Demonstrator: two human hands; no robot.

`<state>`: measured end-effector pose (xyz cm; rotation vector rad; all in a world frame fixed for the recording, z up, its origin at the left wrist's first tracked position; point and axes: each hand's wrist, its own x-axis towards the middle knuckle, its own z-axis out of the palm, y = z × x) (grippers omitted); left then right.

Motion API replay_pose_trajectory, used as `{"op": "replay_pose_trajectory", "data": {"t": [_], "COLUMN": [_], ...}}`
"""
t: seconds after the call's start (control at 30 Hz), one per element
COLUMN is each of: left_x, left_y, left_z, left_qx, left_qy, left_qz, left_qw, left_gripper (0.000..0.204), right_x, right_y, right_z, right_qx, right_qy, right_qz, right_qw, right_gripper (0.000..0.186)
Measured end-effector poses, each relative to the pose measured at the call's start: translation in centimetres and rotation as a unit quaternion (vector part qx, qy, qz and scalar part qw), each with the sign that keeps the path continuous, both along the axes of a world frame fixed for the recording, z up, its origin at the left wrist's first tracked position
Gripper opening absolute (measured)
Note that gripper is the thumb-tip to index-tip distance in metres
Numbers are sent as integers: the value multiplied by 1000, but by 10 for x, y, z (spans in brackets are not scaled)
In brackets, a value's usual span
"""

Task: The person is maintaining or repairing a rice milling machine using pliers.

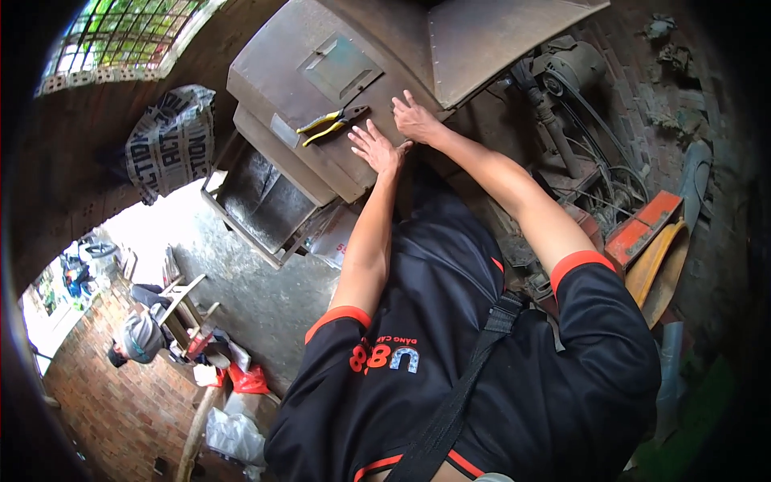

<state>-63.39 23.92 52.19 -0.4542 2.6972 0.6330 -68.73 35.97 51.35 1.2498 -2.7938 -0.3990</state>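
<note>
Both hands are over the brown metal housing (273, 60) of a machine. My left hand (377, 149) lies with its fingers spread on the metal near the housing's edge, holding nothing. Just right of it, my right hand (414, 120) rests on the same surface, its fingers apart and nothing visible in them. A pair of pliers (328, 127) with yellow-and-black handles lies beside my left hand, jaws toward the hands. Beyond the pliers, a greenish rectangular panel (341, 71) is set into the housing.
A sheet-metal hopper (498, 40) rises at the far right of the housing. An electric motor (572, 66) with belts stands right, near an orange metal part (642, 229). A dark tray (261, 197) sits left below. A person (140, 333) sits at the far left.
</note>
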Motion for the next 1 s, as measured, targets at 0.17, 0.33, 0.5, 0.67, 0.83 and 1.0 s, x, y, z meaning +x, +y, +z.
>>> {"op": "replay_pose_trajectory", "data": {"t": [0.17,0.33,0.5,0.67,0.83,1.0], "left_x": [8,17,19,16,21,37], "left_y": [2,-10,-62,-82,-89,-77], "left_z": [-4,4,-5,7,-11,-15], "left_qx": [3,96,140,135,145,101], "left_qy": [44,3,196,137,112,83], "left_qz": [52,30,11,-120,-234,-200], "left_qw": [998,995,970,974,955,971], "left_gripper": [116,88,58,54,33,26], "right_x": [5,14,36,66,82,116], "right_y": [-24,-37,-51,-53,-48,-57], "right_z": [2,-15,-12,-15,1,6], "right_qx": [-211,-259,-270,-260,-300,-429], "right_qy": [-219,-216,-175,-149,-203,-81], "right_qz": [-301,-407,-255,-165,-117,-292], "right_qw": [904,849,912,940,925,851], "right_gripper": [22,27,21,10,13,24]}}
